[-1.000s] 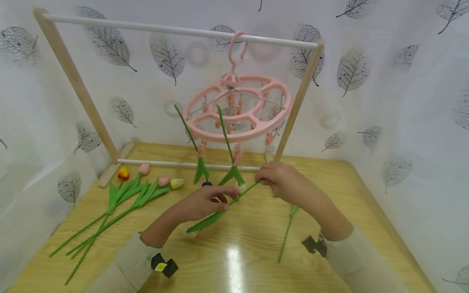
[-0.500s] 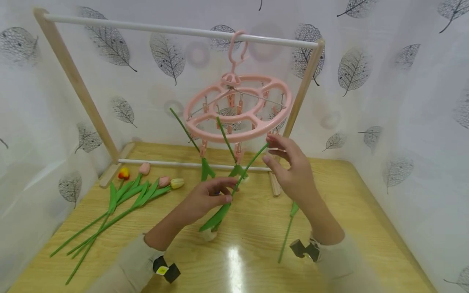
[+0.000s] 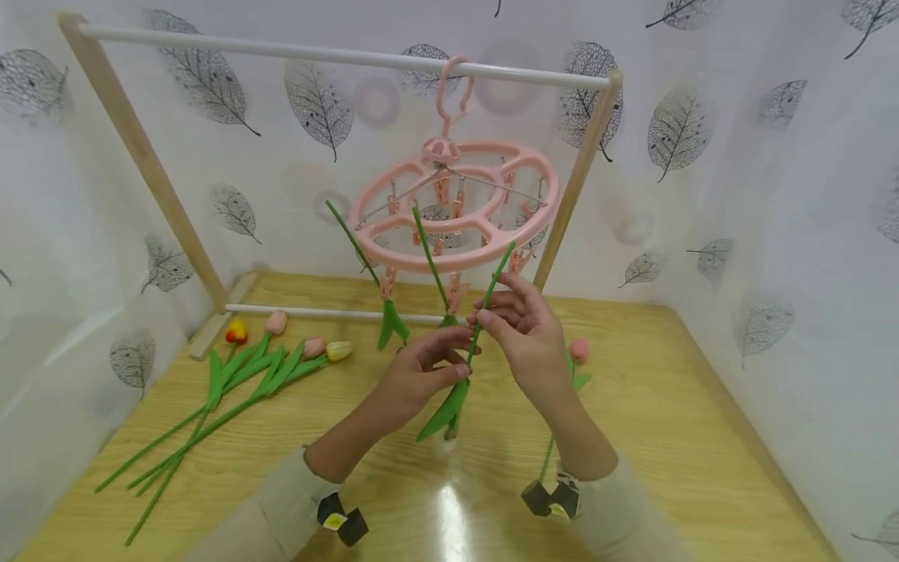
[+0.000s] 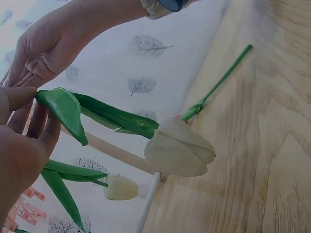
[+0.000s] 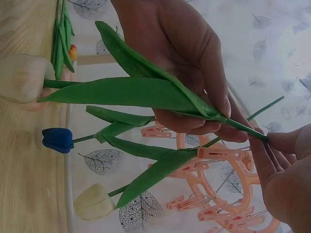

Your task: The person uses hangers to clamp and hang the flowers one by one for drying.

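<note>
A white artificial tulip point(image 4: 180, 148) hangs head down between my hands, its green stem point(image 3: 495, 285) pointing up toward the hanger. Just by the leaves, my left hand point(image 3: 428, 368) pinches the stem between thumb and fingers. Higher up the same stem, my right hand point(image 3: 523, 328) pinches it. Behind them is a pink round clip hanger point(image 3: 456, 261). Its clips hold a blue tulip point(image 5: 57, 141) and another white tulip point(image 5: 93, 201), both upside down. A pink clip point(image 3: 518, 261) hangs close to the held stem's tip.
A frame with wooden posts point(image 3: 151, 172) and a white top rail point(image 3: 316, 53) carries the hanger. Several loose tulips point(image 3: 260, 382) lie crossed on the table's left side. One pink tulip point(image 3: 579, 349) lies on the right, partly behind my right forearm.
The held tulip has swung from slanted to nearly upright. My right hand went up toward the hanger, then shifted left along the stem. My left hand moved a little right.
</note>
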Available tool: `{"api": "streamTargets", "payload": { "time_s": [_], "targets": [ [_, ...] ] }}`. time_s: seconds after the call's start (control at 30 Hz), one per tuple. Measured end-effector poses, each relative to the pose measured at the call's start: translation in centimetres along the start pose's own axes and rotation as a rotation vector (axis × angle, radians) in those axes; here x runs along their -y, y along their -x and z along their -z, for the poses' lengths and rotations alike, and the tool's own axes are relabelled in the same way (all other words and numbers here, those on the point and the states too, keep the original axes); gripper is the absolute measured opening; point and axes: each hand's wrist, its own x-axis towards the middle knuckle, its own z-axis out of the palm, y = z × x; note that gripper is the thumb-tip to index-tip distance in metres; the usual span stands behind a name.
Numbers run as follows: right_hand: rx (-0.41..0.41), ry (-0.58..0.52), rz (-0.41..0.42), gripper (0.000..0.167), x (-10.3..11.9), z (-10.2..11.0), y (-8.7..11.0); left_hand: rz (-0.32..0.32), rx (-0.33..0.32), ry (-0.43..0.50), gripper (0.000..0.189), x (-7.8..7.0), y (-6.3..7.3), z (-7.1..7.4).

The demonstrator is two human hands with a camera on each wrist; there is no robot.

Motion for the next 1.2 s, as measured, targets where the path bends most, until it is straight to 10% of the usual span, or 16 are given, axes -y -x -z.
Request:
{"api": "streamTargets", "payload": {
  "time_s": [0.73, 1.2],
  "targets": [
    [-0.029, 0.097, 0.095, 0.052, -0.1, 0.8, -0.4, 0.046, 0.041, -0.058, 0.05, 0.5, 0.2, 0.0],
    [-0.117, 0.438, 0.462, 0.035, 2.4, 7.1, -6.9, -0.005, -0.006, -0.023, 0.048, -0.5, 0.5, 0.5]
  ]
}}
